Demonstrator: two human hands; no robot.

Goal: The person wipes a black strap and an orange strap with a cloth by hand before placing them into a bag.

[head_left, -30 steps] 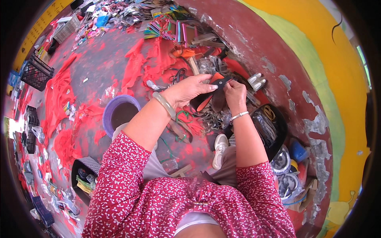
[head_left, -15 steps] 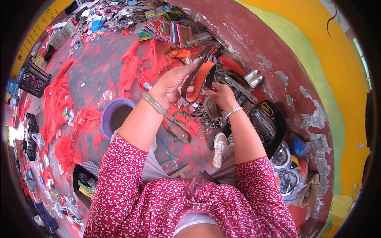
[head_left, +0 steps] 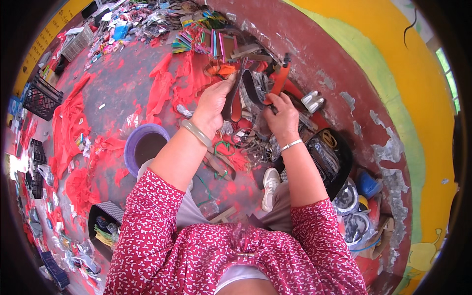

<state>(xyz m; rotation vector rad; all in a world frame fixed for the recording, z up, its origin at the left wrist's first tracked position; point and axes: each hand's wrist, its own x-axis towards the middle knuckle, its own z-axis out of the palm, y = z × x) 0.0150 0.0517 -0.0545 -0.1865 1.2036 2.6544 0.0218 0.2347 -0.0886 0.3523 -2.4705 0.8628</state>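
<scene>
A dark brown leather belt (head_left: pixel 251 89) with an orange underside is held up in loops between my hands. My left hand (head_left: pixel 211 107), with a pale bangle at its wrist, is closed on a folded part of it. My right hand (head_left: pixel 283 116), wearing a silver bangle, pinches another stretch, and the belt's free end points up toward the wall. Whether the belt is one piece or two straps I cannot tell. Below the hands lies a jumbled heap of straps and small goods (head_left: pixel 260 140), partly hidden by the belt and my right hand.
A purple bucket (head_left: pixel 130 152) with dark contents stands left of my left forearm. At right, a black container (head_left: pixel 344 169) holds wrapped goods, near the peeling wall (head_left: pixel 388 123). Red cloth scraps (head_left: pixel 71 130) litter the floor. A black crate (head_left: pixel 43 100) sits at far left.
My hands have moved apart, the right one shifting slightly right and up. The belt's loop has opened out, and its end now sticks up beyond my right hand.
</scene>
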